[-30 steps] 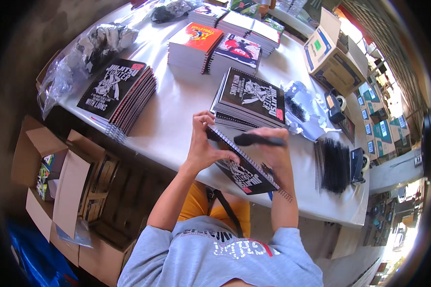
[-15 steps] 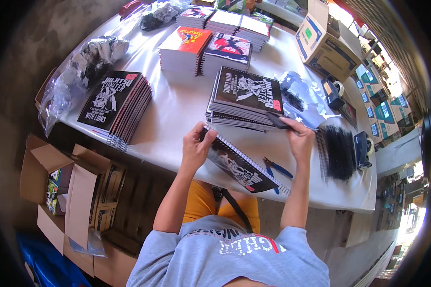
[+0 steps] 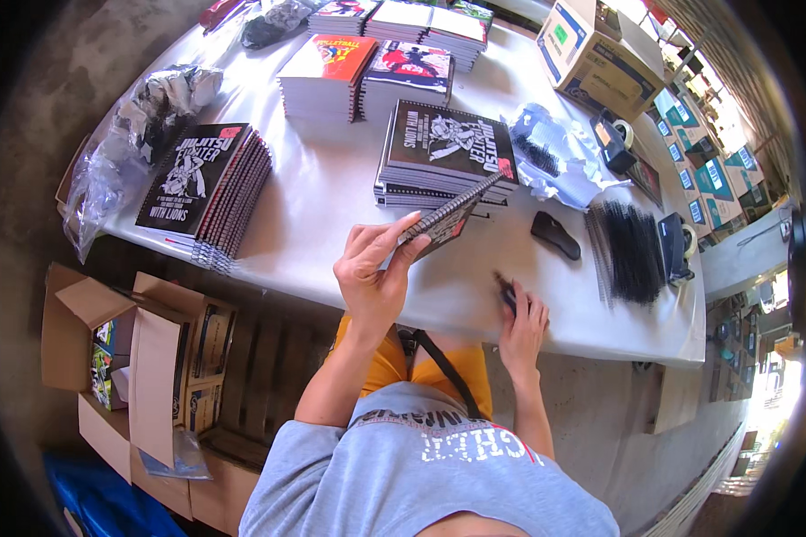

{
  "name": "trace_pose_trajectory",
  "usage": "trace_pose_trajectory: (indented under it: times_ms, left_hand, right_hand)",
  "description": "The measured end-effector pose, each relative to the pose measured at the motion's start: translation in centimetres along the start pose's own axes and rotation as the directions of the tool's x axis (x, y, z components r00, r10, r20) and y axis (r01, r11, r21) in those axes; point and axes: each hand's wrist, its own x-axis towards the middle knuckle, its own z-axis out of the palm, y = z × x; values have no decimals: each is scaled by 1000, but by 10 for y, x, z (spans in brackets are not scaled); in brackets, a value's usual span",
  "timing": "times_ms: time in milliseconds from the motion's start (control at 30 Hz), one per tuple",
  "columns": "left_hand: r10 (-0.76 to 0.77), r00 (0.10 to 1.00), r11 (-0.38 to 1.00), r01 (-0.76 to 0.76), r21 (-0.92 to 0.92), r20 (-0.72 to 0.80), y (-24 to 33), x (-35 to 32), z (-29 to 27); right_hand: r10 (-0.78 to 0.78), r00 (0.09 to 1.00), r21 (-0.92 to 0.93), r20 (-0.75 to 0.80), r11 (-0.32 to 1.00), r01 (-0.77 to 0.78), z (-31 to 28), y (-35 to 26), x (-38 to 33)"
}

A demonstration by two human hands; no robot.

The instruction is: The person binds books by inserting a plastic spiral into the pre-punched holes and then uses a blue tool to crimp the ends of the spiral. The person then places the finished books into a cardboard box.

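Note:
My left hand (image 3: 373,268) pinches a spiral-bound notebook (image 3: 450,225) by one end. The notebook is tilted up, its wire-like coil running along the upper edge and its dark cover turned partly away. At the front of the table, my right hand (image 3: 523,324) closes round a pair of pliers (image 3: 508,292), whose jaws point away from me and look blurred. Beyond that hand lies a black curved hand tool (image 3: 555,235), flat on the white tabletop. A stack of black-covered spiral notebooks (image 3: 452,139) stands just behind the held one.
Another notebook stack (image 3: 192,183) sits at the left, beside crumpled clear plastic (image 3: 107,179). Farther back are an orange-covered stack (image 3: 327,67) and others. At the right are a bundle of black coils (image 3: 631,255), tape dispensers (image 3: 679,251) and a carton (image 3: 600,67). Opened cardboard boxes (image 3: 152,376) stand lower left.
My right hand has put the black tool down on the table and moved lower to grip the pliers. My left hand has swung the notebook's far end upward.

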Motion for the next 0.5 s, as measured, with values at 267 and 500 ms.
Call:
trace_pose_trajectory:
  times_ms: [267, 500]
  left_hand:
    - [220, 975, 967, -215, 136, -19, 6, -3, 4]
    - [269, 963, 949, -269, 163, 24, 12, -4, 3]
  right_hand:
    - [-304, 935, 311, -182, 884, 348, -96, -110, 39]
    - [-312, 949, 369, -38, 879, 303, -101, -114, 43]
